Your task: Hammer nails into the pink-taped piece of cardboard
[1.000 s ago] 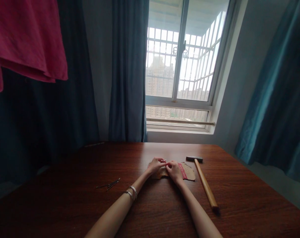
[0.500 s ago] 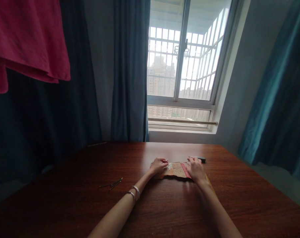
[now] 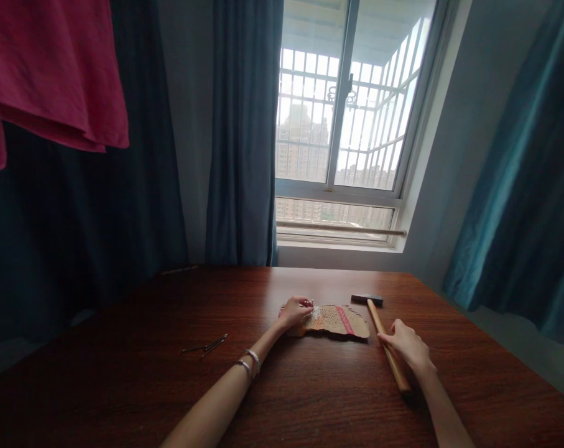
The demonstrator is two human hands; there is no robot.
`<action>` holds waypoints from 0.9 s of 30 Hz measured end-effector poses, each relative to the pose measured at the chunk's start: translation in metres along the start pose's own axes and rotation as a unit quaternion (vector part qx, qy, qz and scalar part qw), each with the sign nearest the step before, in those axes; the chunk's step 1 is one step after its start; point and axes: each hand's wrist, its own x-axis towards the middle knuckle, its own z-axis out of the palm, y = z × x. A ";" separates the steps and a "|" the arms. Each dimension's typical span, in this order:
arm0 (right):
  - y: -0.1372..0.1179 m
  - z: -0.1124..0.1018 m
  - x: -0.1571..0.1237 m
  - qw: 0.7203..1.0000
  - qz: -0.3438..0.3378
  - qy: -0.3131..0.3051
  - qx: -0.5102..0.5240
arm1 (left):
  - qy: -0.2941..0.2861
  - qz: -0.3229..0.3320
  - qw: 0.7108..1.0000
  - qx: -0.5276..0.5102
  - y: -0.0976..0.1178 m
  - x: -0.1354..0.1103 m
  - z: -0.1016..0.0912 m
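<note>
My left hand (image 3: 296, 311) rests on the left part of a piece of cardboard (image 3: 332, 320), its thumb and fingertips pinched around what looks like a small nail, mostly hidden by the fingers. The cardboard is brown, with many small dark holes, a whitish patch and a red printed strip. To its right lies a hammer (image 3: 388, 348) with a dark metal head and a wooden handle. My right hand (image 3: 406, 348) is at the middle of that handle, thumb across it and fingers curled along its right side.
Several long thin nails (image 3: 207, 346) lie on the brown wooden table (image 3: 282, 398) left of my left forearm. A window (image 3: 337, 124) and blue curtains (image 3: 244, 137) stand behind the table. A pink cloth (image 3: 53, 74) hangs at upper left.
My right hand has left the right end of the cardboard and moved right and nearer to the hammer's handle, uncovering the hammer. The left hand keeps its pinch at the cardboard.
</note>
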 end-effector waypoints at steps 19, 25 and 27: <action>-0.028 0.021 0.000 0.955 -0.016 0.004 0.298 | 0.002 0.017 0.999 0.028 -0.005 0.002 0.000; -0.063 0.000 -0.024 0.755 -0.067 -0.105 0.644 | 0.000 0.006 1.000 0.023 0.001 0.000 0.000; -0.072 -0.006 -0.039 0.700 -0.072 -0.186 0.686 | 0.002 0.001 1.000 0.021 0.001 -0.001 0.000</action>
